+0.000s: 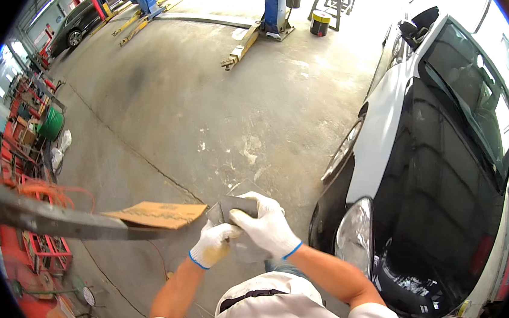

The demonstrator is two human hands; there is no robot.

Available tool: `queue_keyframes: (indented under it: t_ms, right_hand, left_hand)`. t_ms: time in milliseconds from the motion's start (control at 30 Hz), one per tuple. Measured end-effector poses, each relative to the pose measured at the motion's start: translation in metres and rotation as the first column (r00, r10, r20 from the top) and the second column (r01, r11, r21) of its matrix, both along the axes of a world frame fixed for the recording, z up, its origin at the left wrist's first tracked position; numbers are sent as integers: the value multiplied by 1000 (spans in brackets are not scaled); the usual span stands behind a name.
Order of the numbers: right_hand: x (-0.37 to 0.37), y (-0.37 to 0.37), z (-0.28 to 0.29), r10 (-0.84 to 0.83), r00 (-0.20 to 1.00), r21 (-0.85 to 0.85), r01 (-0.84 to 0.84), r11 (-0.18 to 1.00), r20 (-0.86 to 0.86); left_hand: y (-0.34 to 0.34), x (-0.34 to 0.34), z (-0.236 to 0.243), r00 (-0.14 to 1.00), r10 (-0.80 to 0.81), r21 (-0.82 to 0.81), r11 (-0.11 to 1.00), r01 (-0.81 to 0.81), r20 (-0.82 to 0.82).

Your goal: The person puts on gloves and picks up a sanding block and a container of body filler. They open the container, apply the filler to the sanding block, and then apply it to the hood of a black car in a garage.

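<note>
In front of my body, both hands hold a dark grey folded sheet (242, 205) that looks like sandpaper. My right hand (268, 225), in a white knit glove with a blue cuff edge, is closed on its right part, thumb across the front. My left hand (213, 244), gloved the same way, is closed at its lower left corner. Some left fingers are hidden. Just left of the hands, a flat piece of brown cardboard (156, 213) lies on a dark metal stand or bench edge (79, 219).
On the right stands a car with a black hood (439, 193), its headlight (355, 234) near my right forearm. Red tool racks (46, 253) and a green reel (50, 123) line the left. Farther off are a blue lift post (275, 6), a lift arm (240, 50) and a bucket (319, 23).
</note>
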State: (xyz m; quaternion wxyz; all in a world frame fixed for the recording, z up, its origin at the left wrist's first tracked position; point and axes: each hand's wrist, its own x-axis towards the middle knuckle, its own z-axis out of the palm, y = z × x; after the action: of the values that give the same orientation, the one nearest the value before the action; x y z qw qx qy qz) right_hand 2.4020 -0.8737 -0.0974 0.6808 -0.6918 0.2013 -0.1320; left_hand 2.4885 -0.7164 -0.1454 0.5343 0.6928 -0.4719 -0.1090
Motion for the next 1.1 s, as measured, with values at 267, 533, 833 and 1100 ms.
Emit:
queue_keyframes:
  t_ms: [267, 533, 833, 1100]
  right_hand:
    - [125, -189, 57, -101, 995, -178, 101, 979, 12]
    - [226, -343, 81, -84, 996, -145, 86, 986, 22]
    - [372, -545, 82, -253, 967, -141, 249, 958, -11]
    - [509, -643, 98, -691, 703, 73, 690, 720, 170]
  left_hand:
    - [-190, 150, 32, 987, -137, 42, 990, 134, 78]
    - [-357, 273, 43, 930, -330, -31, 940, 339, 161]
    - [-555, 460, 125, 290, -175, -74, 942, 328, -941]
    - [-713, 537, 138, 1000, -24, 90, 996, 25, -13]
